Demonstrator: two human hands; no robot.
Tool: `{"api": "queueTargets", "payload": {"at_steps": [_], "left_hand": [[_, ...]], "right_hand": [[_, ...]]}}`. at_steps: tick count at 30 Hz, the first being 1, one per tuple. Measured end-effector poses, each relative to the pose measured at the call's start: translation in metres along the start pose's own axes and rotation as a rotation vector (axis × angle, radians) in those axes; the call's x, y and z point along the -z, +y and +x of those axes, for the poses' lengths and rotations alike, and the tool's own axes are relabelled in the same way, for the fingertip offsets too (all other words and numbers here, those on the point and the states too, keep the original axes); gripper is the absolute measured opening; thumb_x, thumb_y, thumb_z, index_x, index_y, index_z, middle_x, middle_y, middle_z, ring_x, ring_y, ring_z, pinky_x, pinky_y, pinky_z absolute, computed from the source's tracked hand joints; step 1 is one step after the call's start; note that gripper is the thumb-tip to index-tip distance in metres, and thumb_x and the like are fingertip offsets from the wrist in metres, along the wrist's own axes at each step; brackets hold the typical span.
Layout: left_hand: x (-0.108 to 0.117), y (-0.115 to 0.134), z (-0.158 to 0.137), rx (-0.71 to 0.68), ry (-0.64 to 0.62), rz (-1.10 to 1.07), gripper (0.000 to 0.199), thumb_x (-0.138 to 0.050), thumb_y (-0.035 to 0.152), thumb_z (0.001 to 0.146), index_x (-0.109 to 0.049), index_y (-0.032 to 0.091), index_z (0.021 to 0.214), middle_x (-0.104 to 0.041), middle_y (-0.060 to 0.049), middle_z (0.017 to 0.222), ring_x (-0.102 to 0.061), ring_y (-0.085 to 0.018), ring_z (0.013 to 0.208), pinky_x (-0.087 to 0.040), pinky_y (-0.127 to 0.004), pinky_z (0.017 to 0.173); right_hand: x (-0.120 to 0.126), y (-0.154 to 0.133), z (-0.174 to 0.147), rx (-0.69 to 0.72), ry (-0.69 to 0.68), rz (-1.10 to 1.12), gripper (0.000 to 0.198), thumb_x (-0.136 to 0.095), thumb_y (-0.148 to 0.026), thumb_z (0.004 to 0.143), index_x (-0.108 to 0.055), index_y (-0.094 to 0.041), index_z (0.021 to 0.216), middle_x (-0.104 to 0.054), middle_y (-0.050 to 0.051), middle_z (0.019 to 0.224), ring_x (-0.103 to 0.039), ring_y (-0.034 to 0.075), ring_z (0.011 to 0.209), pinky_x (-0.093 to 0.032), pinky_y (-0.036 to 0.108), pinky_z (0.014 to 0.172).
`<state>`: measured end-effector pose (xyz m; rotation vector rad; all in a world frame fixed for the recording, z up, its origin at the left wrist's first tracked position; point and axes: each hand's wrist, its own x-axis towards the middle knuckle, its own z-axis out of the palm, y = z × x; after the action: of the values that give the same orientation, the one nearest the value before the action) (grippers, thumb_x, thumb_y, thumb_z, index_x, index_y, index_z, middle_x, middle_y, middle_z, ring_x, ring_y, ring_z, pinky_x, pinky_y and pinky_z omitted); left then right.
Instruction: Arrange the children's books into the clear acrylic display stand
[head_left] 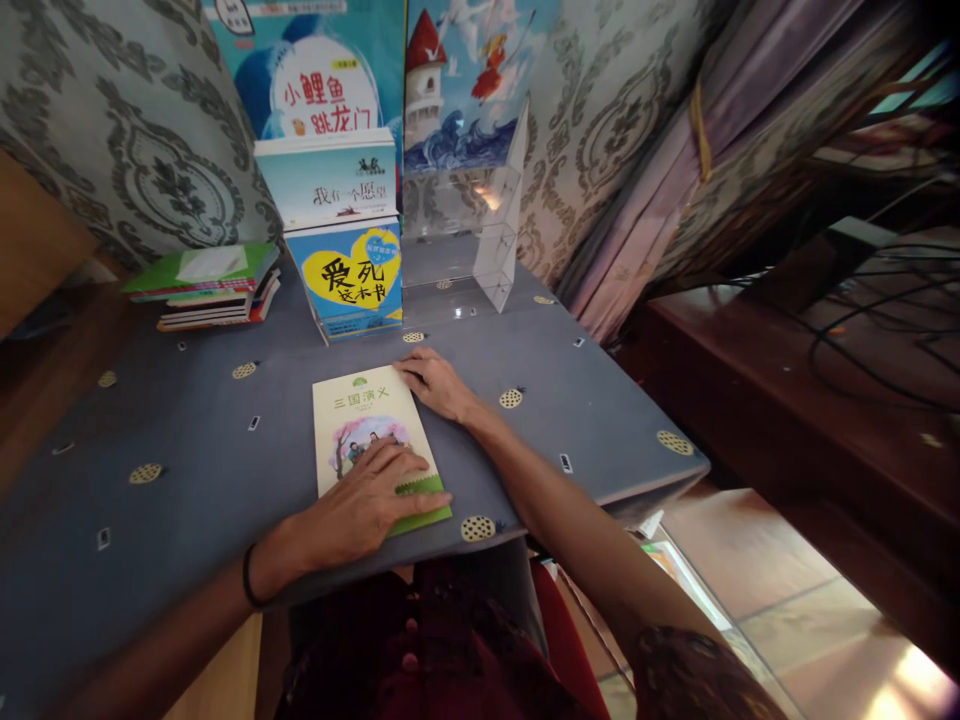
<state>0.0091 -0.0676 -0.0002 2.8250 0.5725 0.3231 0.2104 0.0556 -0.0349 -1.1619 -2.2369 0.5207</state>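
Note:
A pale yellow book with a green strip along its bottom lies closed on the table, its cover facing up. My left hand rests flat across the lower half of that cover, fingers stretched out, hiding part of the picture. At the book's upper right corner is my right hand, its fingers bent and pressed together on the corner. The tip of its grip is partly hidden.
Behind the book, a clear stepped rack holds a blue-and-yellow book, a teal-and-white book and large picture books. A stack of books lies at the back left. The grey tablecloth ends at the right edge.

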Motion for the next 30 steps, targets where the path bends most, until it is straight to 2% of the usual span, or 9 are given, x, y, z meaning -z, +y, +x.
{"api": "queueTargets", "payload": {"at_steps": [3,6,11,13,15,19,23,26,30], "left_hand": [[-0.002,-0.003,-0.002,0.093,0.086,0.038,0.04,-0.043,0.012,0.098,-0.06,0.027,0.132,-0.057,-0.01,0.122,-0.048,-0.025,0.115,-0.042,-0.048,0.105],[-0.007,-0.012,-0.011,0.28,0.226,0.115,0.035,-0.044,0.021,0.101,-0.058,0.023,0.133,-0.056,-0.014,0.128,-0.05,-0.028,0.119,-0.041,-0.052,0.106],[-0.015,-0.035,-0.036,0.688,0.397,0.18,0.05,-0.042,0.04,0.101,-0.045,0.013,0.144,-0.036,-0.026,0.154,-0.035,-0.042,0.142,-0.036,-0.063,0.107],[-0.015,-0.041,-0.043,0.79,0.404,0.139,0.058,-0.041,0.047,0.1,-0.04,0.011,0.146,-0.04,-0.028,0.152,-0.034,-0.045,0.143,-0.035,-0.066,0.107],[-0.012,-0.044,-0.046,0.83,0.414,0.062,0.062,-0.042,0.05,0.099,-0.038,0.011,0.147,-0.047,-0.027,0.147,-0.038,-0.043,0.142,-0.035,-0.065,0.108],[-0.004,-0.047,-0.045,0.84,0.521,-0.21,0.062,-0.047,0.045,0.098,-0.034,0.015,0.15,-0.052,-0.022,0.146,-0.049,-0.035,0.135,-0.039,-0.055,0.11],[-0.003,-0.054,-0.038,0.892,0.732,-0.625,0.065,-0.057,0.041,0.092,-0.034,0.019,0.149,-0.057,-0.018,0.142,-0.054,-0.03,0.132,-0.042,-0.05,0.11],[-0.005,-0.055,-0.025,0.995,0.933,-0.951,0.066,-0.068,0.035,0.082,-0.044,0.019,0.142,-0.061,-0.016,0.138,-0.061,-0.028,0.124,-0.046,-0.048,0.107],[-0.004,-0.047,-0.002,1.032,0.948,-1.416,0.058,-0.081,0.033,0.068,-0.063,0.011,0.118,-0.075,-0.016,0.11,-0.071,-0.032,0.104,-0.058,-0.046,0.092]], "right_hand": [[-0.001,-0.005,-0.001,-0.025,0.001,-0.043,0.025,-0.049,-0.016,0.099,-0.071,-0.017,0.111,-0.065,0.01,0.108,-0.056,0.023,0.106,-0.041,0.038,0.099],[-0.001,-0.012,-0.002,-0.066,-0.007,-0.088,0.026,-0.05,-0.018,0.099,-0.069,-0.014,0.116,-0.064,0.012,0.113,-0.055,0.025,0.108,-0.042,0.039,0.1],[-0.01,-0.033,-0.018,-0.168,0.016,-0.19,0.041,-0.053,-0.029,0.098,-0.057,-0.011,0.135,-0.058,0.019,0.131,-0.052,0.032,0.116,-0.043,0.047,0.099],[-0.018,-0.043,-0.031,-0.191,0.053,-0.2,0.049,-0.053,-0.034,0.097,-0.05,-0.011,0.141,-0.052,0.022,0.14,-0.05,0.036,0.122,-0.042,0.053,0.102],[-0.026,-0.053,-0.045,-0.176,0.074,-0.189,0.055,-0.053,-0.036,0.097,-0.045,-0.01,0.145,-0.046,0.025,0.146,-0.046,0.038,0.128,-0.037,0.058,0.107],[-0.037,-0.064,-0.06,-0.152,0.096,-0.11,0.058,-0.051,-0.036,0.098,-0.038,-0.011,0.149,-0.036,0.026,0.154,-0.036,0.04,0.14,-0.033,0.061,0.112],[-0.04,-0.062,-0.059,-0.138,0.137,-0.045,0.06,-0.049,-0.035,0.099,-0.033,-0.015,0.153,-0.033,0.023,0.157,-0.027,0.04,0.146,-0.03,0.064,0.115],[-0.042,-0.058,-0.059,-0.168,0.157,-0.006,0.061,-0.047,-0.037,0.099,-0.032,-0.014,0.153,-0.027,0.023,0.16,-0.022,0.04,0.149,-0.027,0.063,0.117],[-0.041,-0.053,-0.062,-0.219,0.196,0.103,0.066,-0.048,-0.041,0.099,-0.026,-0.015,0.156,-0.019,0.022,0.163,-0.018,0.035,0.152,-0.027,0.058,0.119]]}}
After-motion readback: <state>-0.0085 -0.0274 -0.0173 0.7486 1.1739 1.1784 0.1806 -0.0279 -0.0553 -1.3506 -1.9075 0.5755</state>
